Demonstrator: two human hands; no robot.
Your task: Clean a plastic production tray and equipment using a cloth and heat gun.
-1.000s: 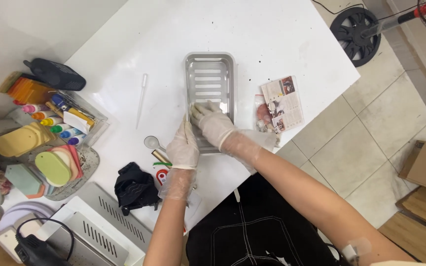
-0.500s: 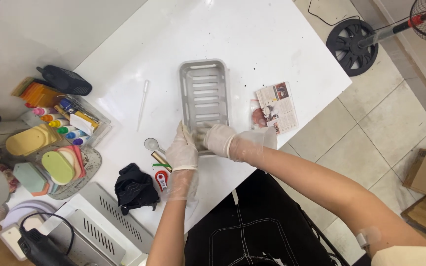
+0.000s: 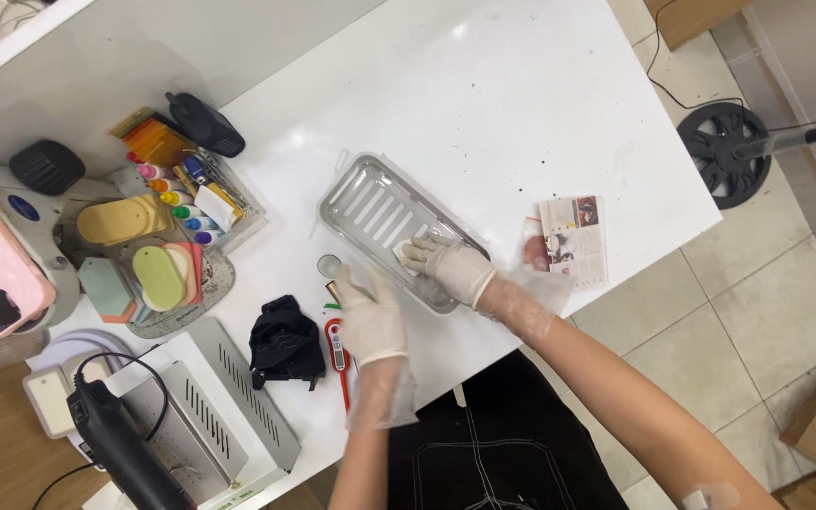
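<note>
Bright, even indoor light falls from overhead onto a glossy white worktop point(image 3: 484, 104). Soft glare patches shine on the worktop just beyond the metal tray point(image 3: 391, 223), which shows pale reflections along its ridges. Shadows are faint and short, hugging the gloved hands point(image 3: 450, 269) beside the tray. Focus is sharp around the tray. Straight lines bow slightly toward the corners, far from the tray.

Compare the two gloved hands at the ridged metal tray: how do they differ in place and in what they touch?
The right hand lies inside the ridged metal tray, pressing a small white wipe to its floor; the left hand rests outside, on the white table against the tray's near rim. The right hand's fingers point along the tray; the left hand's fingers point up at its edge. The left hand holds nothing that I can see. Both wear thin pale gloves.
</note>
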